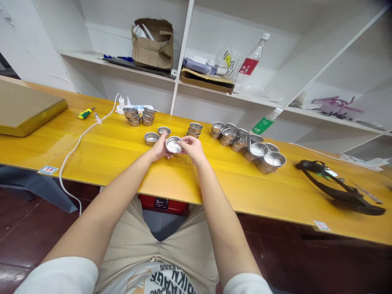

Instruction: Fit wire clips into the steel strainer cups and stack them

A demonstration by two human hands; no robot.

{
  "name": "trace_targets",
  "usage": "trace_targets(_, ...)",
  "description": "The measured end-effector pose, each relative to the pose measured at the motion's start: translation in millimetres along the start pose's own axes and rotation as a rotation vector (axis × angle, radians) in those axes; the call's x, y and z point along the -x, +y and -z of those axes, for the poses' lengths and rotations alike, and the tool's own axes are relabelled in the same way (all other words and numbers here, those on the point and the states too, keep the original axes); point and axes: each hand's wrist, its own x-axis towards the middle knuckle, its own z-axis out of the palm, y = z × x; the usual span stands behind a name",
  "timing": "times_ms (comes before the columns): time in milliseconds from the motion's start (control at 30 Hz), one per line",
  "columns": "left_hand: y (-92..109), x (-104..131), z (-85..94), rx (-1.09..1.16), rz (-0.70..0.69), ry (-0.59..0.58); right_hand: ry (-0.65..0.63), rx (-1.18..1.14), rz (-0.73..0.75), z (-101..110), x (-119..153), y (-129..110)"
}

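A small round metal strainer basket (174,143), its base full of holes, is held just above the table, tilted toward me. My left hand (159,148) grips its left side, thumb up along the rim. At the right rim, the bent fingers of my right hand (192,148) pinch the same basket. A thin curved wire or rim (183,161) shows below it; I cannot tell whether it is attached. Two more baskets stand close behind my left hand: one at the left (151,139) and one partly hidden by the thumb (165,130). Behind my right hand stands a short stack (195,129).
Stacked baskets fill the right middle (257,151), beside a green-labelled bottle (263,123). Two stacks (132,116) stand near a power strip (139,108). A white cable (80,143), screwdriver (86,113), large flat box (27,107) and black strapped headgear (337,185) also lie on the table.
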Motion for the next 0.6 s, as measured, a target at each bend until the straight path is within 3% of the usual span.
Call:
trace_targets(267, -5, -3, 0.2, -0.044, -0.017, 0.093, 0.338, -0.194, -0.123, 16, -31, 13)
trace_targets(400, -7, -3, -1.1, -0.019, -0.089, 0.183, 0.375, -0.263, -0.267, -2, -52, 31)
trace_targets(600, -6, -4, -1.8, 0.005, -0.051, 0.156, 0.481, -0.330, -0.307, -28, -72, 39)
